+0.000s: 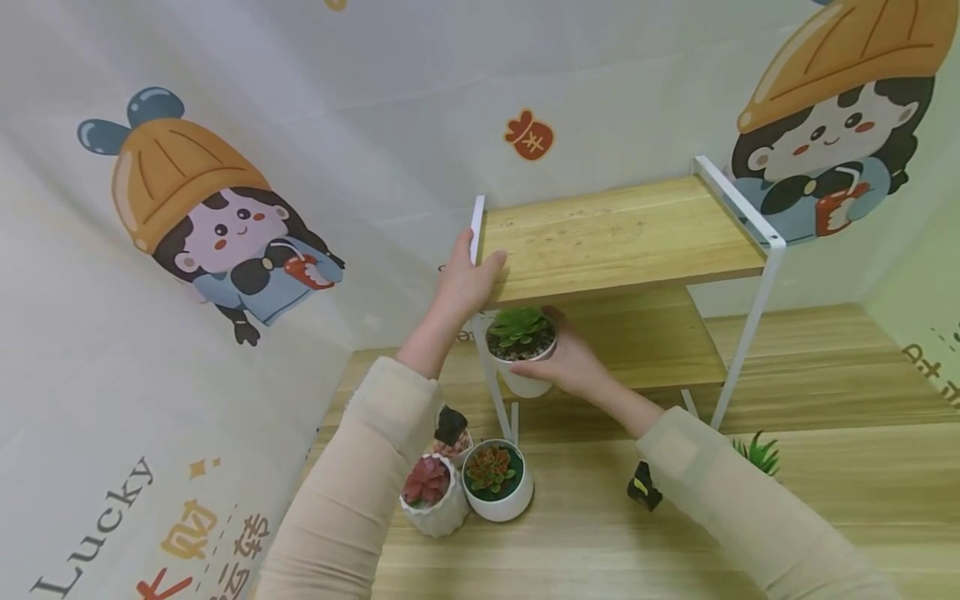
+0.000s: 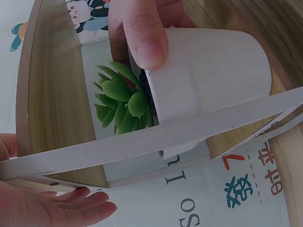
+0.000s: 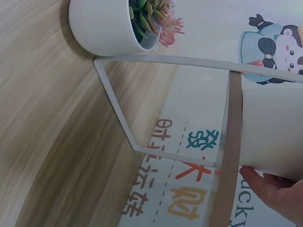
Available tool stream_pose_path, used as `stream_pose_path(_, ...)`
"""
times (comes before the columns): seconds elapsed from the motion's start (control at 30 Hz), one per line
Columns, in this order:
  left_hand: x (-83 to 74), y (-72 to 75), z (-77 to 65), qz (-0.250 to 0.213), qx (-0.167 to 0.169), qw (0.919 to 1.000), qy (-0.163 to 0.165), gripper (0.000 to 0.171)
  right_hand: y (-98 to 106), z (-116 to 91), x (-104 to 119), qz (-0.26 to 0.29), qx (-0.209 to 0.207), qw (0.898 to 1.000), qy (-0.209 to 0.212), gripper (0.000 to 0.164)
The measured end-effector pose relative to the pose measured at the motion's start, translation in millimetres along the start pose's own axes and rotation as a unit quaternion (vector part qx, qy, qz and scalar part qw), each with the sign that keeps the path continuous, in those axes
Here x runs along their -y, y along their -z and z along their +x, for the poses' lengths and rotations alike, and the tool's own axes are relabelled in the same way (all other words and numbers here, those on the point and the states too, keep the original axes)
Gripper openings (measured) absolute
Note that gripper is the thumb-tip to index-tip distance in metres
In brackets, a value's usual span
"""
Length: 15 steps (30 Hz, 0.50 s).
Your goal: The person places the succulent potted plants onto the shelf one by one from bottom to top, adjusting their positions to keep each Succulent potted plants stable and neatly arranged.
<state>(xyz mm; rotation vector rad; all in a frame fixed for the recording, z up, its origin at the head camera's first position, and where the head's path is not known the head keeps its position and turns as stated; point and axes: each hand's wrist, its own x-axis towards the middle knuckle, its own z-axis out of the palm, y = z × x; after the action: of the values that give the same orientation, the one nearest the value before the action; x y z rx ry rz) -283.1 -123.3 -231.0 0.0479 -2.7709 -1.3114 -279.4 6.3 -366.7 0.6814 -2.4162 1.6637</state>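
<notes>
A white two-tier shelf with wooden boards (image 1: 622, 237) stands on the wooden table. My left hand (image 1: 467, 282) holds its upper left corner, thumb on the top board and fingers along the outer side of the white frame. In my right hand (image 1: 573, 362) is a potted green succulent (image 1: 519, 327), gripped near the rim of its white pot (image 2: 213, 71). The pot is between the two boards at the shelf's left end. In the right wrist view its base is right at the lower board (image 3: 231, 142); whether it bears fully on it I cannot tell.
By the shelf's left foot stand a white pot with a red-green succulent (image 1: 498, 492), a ribbed pot with a pink succulent (image 1: 435, 504) and a partly hidden dark item (image 1: 452, 425). Near my right sleeve are a black object (image 1: 643, 487) and a spiky green plant (image 1: 759, 454). A printed curtain (image 1: 405, 125) hangs behind.
</notes>
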Motion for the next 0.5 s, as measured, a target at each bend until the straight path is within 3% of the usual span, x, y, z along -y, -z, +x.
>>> stream_pose_path(0.5,0.3,1.0,-0.5,-0.008,0.007,0.9999,0.001,0.064,2.5,2.9,6.2,-0.019,0.032,0.999,-0.034,0.093)
